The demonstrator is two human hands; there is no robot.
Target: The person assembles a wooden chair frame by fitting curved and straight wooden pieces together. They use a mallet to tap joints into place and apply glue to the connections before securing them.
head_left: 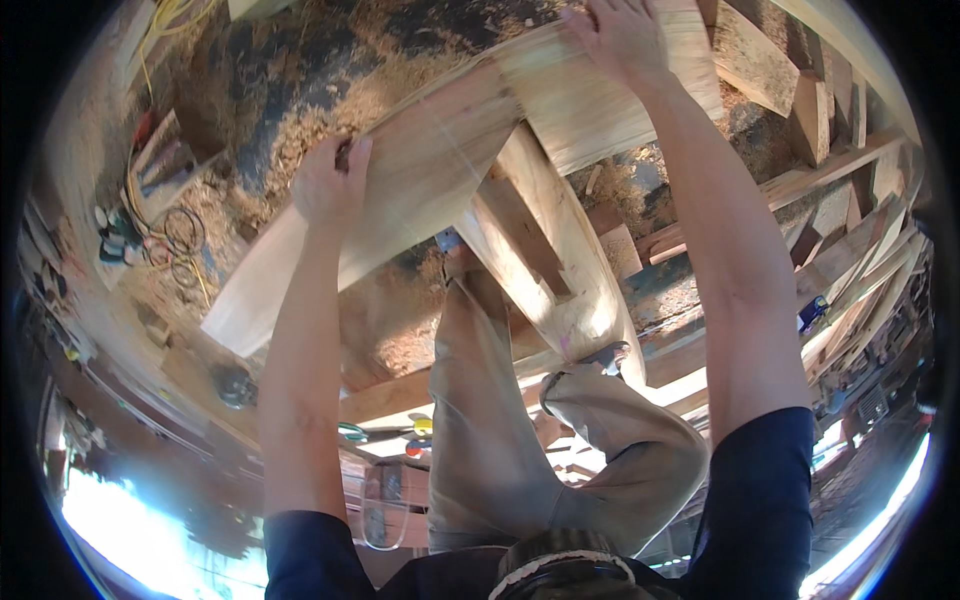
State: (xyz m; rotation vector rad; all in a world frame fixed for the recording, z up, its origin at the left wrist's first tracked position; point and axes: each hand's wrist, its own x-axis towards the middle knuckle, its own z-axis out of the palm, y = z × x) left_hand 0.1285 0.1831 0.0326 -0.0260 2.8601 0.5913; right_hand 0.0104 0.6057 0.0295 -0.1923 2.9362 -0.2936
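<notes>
Two wide, pale wooden boards lie in front of me, meeting at a seam. The left board (420,165) slants from the lower left up to that seam; the right board (600,95) runs on to the upper right. My left hand (332,182) is closed on the far edge of the left board, fingers curled over it. Far up on the right board, my right hand (625,45) grips its far edge, with some fingertips hidden. Under the boards a long slotted wooden piece (560,240) extends toward my feet.
Wood shavings (300,130) cover the floor. Left lie coiled cables (180,235) and an open wooden box (170,165). Timber offcuts (755,60) and stacked planks (860,260) crowd the right. Near my legs are a wooden beam (390,398) and a yellow-handled tool (422,427).
</notes>
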